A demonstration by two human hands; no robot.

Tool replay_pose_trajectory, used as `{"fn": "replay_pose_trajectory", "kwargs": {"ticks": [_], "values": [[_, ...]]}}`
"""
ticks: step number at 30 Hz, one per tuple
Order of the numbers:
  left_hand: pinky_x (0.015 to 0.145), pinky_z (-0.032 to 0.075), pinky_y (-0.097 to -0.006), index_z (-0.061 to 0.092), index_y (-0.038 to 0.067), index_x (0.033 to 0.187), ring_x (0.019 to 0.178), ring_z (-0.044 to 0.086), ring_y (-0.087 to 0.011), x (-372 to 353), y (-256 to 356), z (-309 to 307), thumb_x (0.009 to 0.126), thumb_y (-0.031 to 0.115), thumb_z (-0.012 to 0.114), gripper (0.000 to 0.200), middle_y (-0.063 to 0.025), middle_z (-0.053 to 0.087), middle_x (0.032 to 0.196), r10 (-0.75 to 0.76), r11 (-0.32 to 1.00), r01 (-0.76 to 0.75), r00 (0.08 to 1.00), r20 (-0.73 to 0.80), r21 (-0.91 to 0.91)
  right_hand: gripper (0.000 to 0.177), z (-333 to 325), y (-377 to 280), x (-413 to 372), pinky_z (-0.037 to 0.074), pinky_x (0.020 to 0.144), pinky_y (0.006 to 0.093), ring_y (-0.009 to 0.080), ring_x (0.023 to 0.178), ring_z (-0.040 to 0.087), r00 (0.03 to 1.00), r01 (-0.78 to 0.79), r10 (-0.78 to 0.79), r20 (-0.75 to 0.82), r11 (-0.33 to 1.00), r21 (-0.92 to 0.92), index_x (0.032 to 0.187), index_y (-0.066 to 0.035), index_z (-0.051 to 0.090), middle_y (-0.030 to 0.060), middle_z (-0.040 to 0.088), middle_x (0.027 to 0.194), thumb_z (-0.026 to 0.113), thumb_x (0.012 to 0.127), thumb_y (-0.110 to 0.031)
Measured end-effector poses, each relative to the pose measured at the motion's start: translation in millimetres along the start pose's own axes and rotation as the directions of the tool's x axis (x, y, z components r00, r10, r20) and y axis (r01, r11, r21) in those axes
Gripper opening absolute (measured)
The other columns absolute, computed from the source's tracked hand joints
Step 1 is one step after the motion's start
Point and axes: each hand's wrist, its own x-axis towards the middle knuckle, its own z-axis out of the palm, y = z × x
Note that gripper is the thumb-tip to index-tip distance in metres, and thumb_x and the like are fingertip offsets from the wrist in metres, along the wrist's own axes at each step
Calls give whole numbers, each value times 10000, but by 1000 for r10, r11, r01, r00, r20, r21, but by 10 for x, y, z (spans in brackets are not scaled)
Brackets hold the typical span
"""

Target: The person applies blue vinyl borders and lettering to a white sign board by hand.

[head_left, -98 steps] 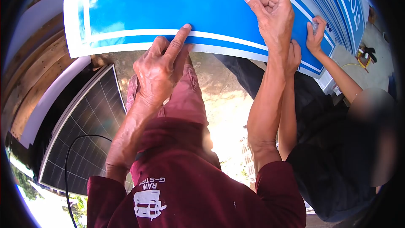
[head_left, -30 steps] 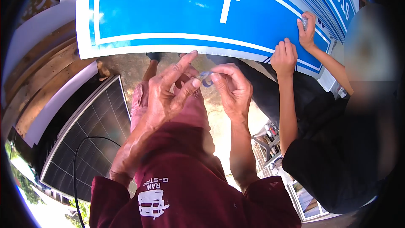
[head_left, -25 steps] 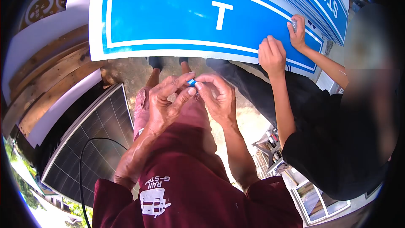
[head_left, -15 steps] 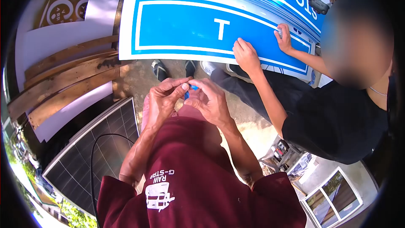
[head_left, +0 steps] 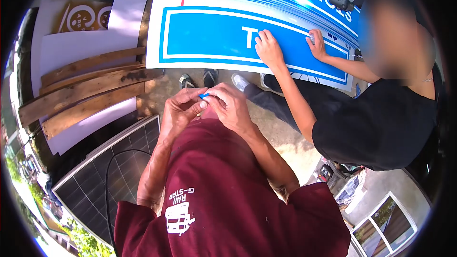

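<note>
My left hand [head_left: 180,110] and my right hand [head_left: 230,107] meet in front of my waist. Their fingertips close together on a small blue piece [head_left: 203,96], thin and the same blue as the sign; most of it is hidden by my fingers. Just beyond them lies a blue sign panel [head_left: 204,33] with a white border and a white letter. A co-worker in black leans in from the right, one hand [head_left: 270,50] flat on the panel and the other hand [head_left: 316,46] on its right part, fingers around something small and clear.
A stack of blue sign panels [head_left: 266,1] rises behind the first one. Wooden planks [head_left: 95,83] lie to the left, above a framed solar panel [head_left: 121,171] with a black cable [head_left: 108,176]. Feet stand on the ground below the table edge. A white-framed window [head_left: 383,223] is at lower right.
Both my hands stay together, but less of the blue piece shows between them. The co-worker's nearer hand has slid left to the letter. The whole view has shifted slightly.
</note>
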Motion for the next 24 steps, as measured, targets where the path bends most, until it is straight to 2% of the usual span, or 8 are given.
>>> {"fn": "replay_pose_trajectory", "kwargs": {"ticks": [3,6,7,9,12,14,20,24], "values": [[837,522,-257,744,44,1152,954,656,-112,49,-1,55,847,28,782,308,-35,702,1004,-27,997,32,998,-61,73,125,-79,65,35,479,589,302,192,685,622,997,-22,19,79,999,35,981,-12,682,95,668,893,730,866,-28],[798,532,-251,757,34,1099,885,670,-109,145,-58,113,848,19,779,253,-44,729,965,-13,994,24,995,-102,103,130,-148,120,84,485,613,294,181,749,625,1000,10,-12,16,990,139,984,-7,669,90,659,920,730,872,-31],[795,532,-250,758,34,1090,887,670,-108,172,-121,86,847,23,781,244,-48,733,963,-4,992,18,995,-103,127,174,-86,154,20,499,642,285,171,824,619,986,-160,165,8,936,315,1015,-10,649,87,645,940,743,888,-81],[769,525,-241,754,32,1078,856,660,-101,173,-42,162,856,48,782,225,-49,739,921,-28,998,33,996,-85,56,213,-187,195,-2,512,661,283,162,835,622,960,-278,250,124,899,337,1034,-9,636,83,637,942,752,895,-122],[749,505,-243,752,25,1084,792,624,-93,248,-9,94,874,65,767,215,-29,716,908,-34,999,34,993,-110,1,266,-367,354,35,523,692,284,143,813,636,975,-168,140,172,973,161,1064,-16,631,68,651,923,743,922,-211],[843,506,-261,749,15,1108,928,633,-124,358,-47,-102,889,83,753,229,-67,707,1026,91,993,-84,993,-78,85,258,-433,323,57,514,700,286,155,795,640,937,-335,286,202,899,281,1056,-23,641,70,662,904,732,931,-229],[716,417,-229,733,12,1009,796,533,-92,592,128,-489,949,270,701,267,-12,637,894,143,984,-132,985,-94,116,141,-421,341,290,510,736,300,161,797,651,966,-253,246,73,960,120,1011,-17,666,84,681,897,705,934,-128],[706,440,-244,712,15,937,792,553,-98,729,86,-721,971,279,671,269,-27,642,876,35,998,-34,999,-26,47,143,-144,315,316,503,732,283,143,786,638,929,-371,366,64,920,130,1032,-21,671,75,679,869,703,942,-127]]}}
